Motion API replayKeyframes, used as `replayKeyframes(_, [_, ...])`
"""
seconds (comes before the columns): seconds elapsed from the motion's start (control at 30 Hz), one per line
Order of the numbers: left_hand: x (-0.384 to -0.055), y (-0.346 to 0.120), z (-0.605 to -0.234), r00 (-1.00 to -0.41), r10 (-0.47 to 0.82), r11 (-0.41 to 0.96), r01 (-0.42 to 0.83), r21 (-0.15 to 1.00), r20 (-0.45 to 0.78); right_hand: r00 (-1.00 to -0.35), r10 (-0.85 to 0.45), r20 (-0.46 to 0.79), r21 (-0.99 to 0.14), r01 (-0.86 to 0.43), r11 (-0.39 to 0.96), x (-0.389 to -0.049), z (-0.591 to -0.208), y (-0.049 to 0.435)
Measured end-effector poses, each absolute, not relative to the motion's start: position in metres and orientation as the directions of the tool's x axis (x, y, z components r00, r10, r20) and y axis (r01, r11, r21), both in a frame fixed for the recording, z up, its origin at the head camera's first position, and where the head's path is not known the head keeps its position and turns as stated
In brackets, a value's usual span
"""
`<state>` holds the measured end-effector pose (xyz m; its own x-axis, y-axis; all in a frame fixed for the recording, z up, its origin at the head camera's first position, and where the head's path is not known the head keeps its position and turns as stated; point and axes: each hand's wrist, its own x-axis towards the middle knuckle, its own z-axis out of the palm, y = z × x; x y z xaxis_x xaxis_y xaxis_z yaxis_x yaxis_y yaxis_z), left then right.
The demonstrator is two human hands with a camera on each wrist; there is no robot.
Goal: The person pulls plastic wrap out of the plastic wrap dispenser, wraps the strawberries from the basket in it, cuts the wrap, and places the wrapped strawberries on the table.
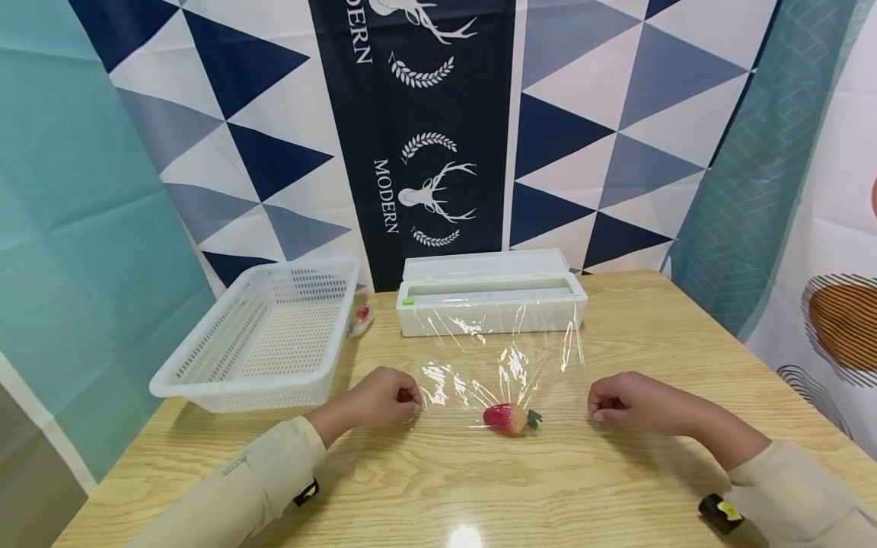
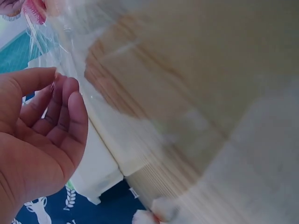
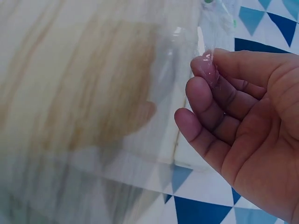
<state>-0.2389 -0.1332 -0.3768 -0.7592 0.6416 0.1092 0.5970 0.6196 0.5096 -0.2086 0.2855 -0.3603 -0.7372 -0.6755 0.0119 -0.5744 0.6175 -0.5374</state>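
Note:
A sheet of clear cling film [image 1: 438,380] stretches from the white film dispenser box [image 1: 438,320] toward the front of the wooden table. My left hand [image 1: 385,397] pinches its near left corner between thumb and forefinger, as the left wrist view also shows. At the near right corner, my right hand [image 1: 637,403] pinches the film the same way; the right wrist view shows film bunched at the fingertips [image 3: 205,67]. Between the hands, at the film's near edge, lies a red and pale strawberry [image 1: 505,418] with green leaves. Creases radiate from it; whether it is on or under the film I cannot tell.
A white perforated basket [image 1: 240,390] stands at the table's left. Between it and the dispenser lies a small film-wrapped red and white thing [image 1: 361,321]. The dispenser's lid [image 1: 486,264] is raised, with a green piece [image 1: 408,301] at its left end. A patterned cloth hangs behind.

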Motion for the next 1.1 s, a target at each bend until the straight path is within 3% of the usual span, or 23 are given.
replayKeyframes(0.3, [-0.24, -0.126, -0.378, -0.771, 0.632, 0.688, 0.603, 0.403, 0.075, -0.747, -0.665, -0.004, -0.474, -0.584, 0.659, -0.208, -0.366, 0.277])
replayKeyframes(0.6, [-0.24, -0.128, -0.374, -0.818, 0.571, 0.744, 0.552, 0.378, 0.072, -0.752, -0.658, 0.041, -0.21, -0.65, 0.73, -0.201, -0.367, 0.267])
replayKeyframes(0.77, [-0.243, -0.131, -0.375, -0.859, 0.511, 0.786, 0.476, 0.394, 0.018, -0.807, -0.591, -0.002, -0.214, -0.577, 0.788, -0.2, -0.367, 0.276])
replayKeyframes(1.1, [-0.248, -0.137, -0.371, -0.895, 0.439, 0.81, 0.356, 0.467, -0.08, -0.794, -0.608, 0.02, -0.249, -0.593, 0.766, -0.204, -0.367, 0.29])
